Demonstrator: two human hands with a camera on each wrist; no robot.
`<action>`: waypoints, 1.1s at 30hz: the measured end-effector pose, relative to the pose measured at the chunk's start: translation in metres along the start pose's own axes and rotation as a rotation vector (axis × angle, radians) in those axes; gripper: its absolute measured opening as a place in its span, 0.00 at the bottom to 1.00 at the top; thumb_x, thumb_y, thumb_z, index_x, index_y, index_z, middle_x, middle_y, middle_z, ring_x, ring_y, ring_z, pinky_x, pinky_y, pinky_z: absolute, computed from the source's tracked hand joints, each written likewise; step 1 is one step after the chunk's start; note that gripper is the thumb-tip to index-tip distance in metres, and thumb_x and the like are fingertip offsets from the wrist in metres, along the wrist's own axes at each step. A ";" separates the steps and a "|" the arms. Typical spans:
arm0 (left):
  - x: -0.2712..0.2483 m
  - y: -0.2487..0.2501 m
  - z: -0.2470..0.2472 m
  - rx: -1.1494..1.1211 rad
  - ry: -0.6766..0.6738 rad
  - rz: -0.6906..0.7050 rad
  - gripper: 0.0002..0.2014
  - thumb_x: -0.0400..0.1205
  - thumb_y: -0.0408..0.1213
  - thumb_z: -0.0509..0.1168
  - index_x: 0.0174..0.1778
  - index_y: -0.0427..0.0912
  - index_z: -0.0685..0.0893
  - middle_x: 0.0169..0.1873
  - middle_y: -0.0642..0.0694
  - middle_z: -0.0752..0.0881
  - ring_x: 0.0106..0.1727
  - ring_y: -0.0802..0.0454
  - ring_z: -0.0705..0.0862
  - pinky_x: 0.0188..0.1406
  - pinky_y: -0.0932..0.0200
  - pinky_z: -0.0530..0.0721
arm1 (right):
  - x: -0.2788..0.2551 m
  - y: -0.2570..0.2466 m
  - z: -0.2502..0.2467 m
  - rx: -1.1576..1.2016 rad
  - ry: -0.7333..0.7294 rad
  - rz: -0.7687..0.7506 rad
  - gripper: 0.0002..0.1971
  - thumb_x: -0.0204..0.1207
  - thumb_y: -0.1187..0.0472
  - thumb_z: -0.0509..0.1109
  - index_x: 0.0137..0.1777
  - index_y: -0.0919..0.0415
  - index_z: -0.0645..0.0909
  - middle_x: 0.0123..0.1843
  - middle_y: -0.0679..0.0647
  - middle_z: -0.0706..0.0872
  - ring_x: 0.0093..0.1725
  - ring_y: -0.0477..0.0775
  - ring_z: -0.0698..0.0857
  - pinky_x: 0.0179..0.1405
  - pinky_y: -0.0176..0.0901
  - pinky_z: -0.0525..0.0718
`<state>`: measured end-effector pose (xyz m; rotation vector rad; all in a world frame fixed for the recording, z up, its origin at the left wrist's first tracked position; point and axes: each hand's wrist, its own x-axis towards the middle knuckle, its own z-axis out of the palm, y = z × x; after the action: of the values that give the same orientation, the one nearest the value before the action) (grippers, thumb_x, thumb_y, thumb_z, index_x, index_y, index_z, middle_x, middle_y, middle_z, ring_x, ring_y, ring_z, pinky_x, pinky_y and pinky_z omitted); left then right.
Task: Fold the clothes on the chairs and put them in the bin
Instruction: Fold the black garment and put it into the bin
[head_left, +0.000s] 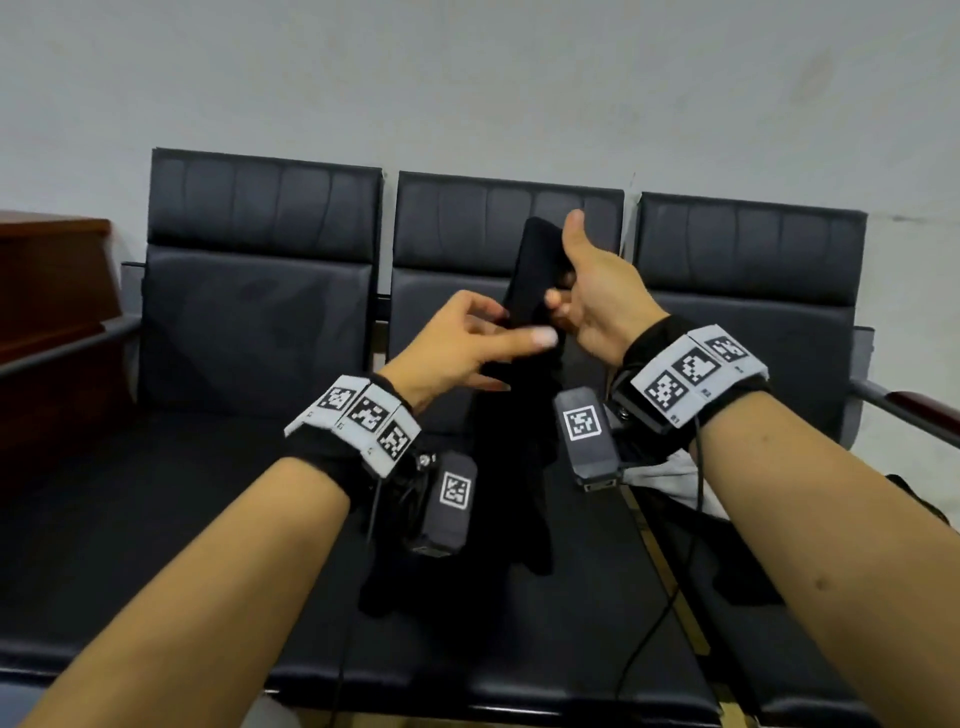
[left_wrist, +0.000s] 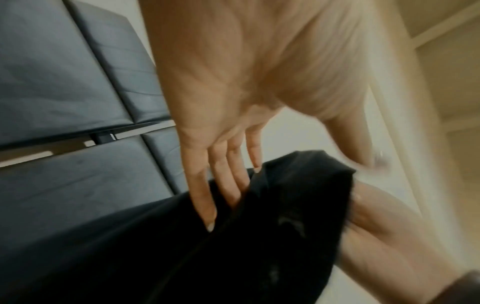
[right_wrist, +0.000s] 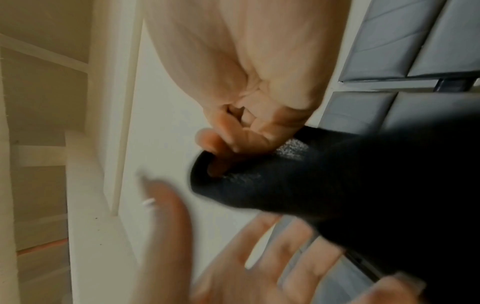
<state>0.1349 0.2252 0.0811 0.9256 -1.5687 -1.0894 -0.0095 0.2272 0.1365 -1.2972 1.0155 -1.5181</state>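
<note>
A black garment (head_left: 532, 270) is held up in front of the middle chair (head_left: 509, 218), and its lower part hangs down to the seat. My right hand (head_left: 589, 291) grips its upper part, fingers curled round the cloth and thumb pointing up. The right wrist view shows those curled fingers (right_wrist: 233, 142) in the black garment (right_wrist: 337, 181). My left hand (head_left: 457, 343) is just left of it, with straight fingers (left_wrist: 202, 197) lying against the black garment (left_wrist: 272, 236) and no grip on it. No bin is in view.
Three black padded chairs stand in a row against a pale wall. On the right chair's seat lie a light grey cloth (head_left: 675, 478) and a dark garment (head_left: 748, 587). A wooden cabinet (head_left: 52, 312) is at the left, and a chair armrest (head_left: 909, 410) at the right.
</note>
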 end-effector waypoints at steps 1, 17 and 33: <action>0.003 0.003 -0.001 0.115 -0.020 0.009 0.27 0.66 0.38 0.82 0.55 0.41 0.76 0.45 0.44 0.85 0.48 0.47 0.88 0.46 0.41 0.90 | 0.000 -0.002 0.003 0.014 -0.013 -0.010 0.21 0.84 0.41 0.59 0.40 0.58 0.73 0.26 0.50 0.72 0.18 0.44 0.71 0.17 0.33 0.66; 0.007 0.031 -0.044 0.187 0.368 0.167 0.09 0.87 0.35 0.55 0.40 0.44 0.74 0.31 0.44 0.77 0.28 0.47 0.80 0.23 0.49 0.85 | 0.006 0.013 -0.029 -0.116 0.030 -0.032 0.25 0.72 0.57 0.78 0.67 0.52 0.73 0.66 0.47 0.84 0.65 0.47 0.82 0.66 0.53 0.74; -0.014 0.046 -0.114 0.585 1.010 0.101 0.04 0.79 0.29 0.59 0.39 0.38 0.72 0.53 0.35 0.81 0.52 0.39 0.79 0.42 0.62 0.70 | -0.008 0.068 -0.083 -1.264 -0.010 -0.028 0.26 0.69 0.66 0.74 0.69 0.58 0.77 0.70 0.59 0.80 0.69 0.61 0.78 0.62 0.38 0.74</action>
<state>0.2462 0.2292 0.1350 1.4536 -1.0231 0.0216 -0.0835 0.2189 0.0596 -2.1049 2.0888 -0.7808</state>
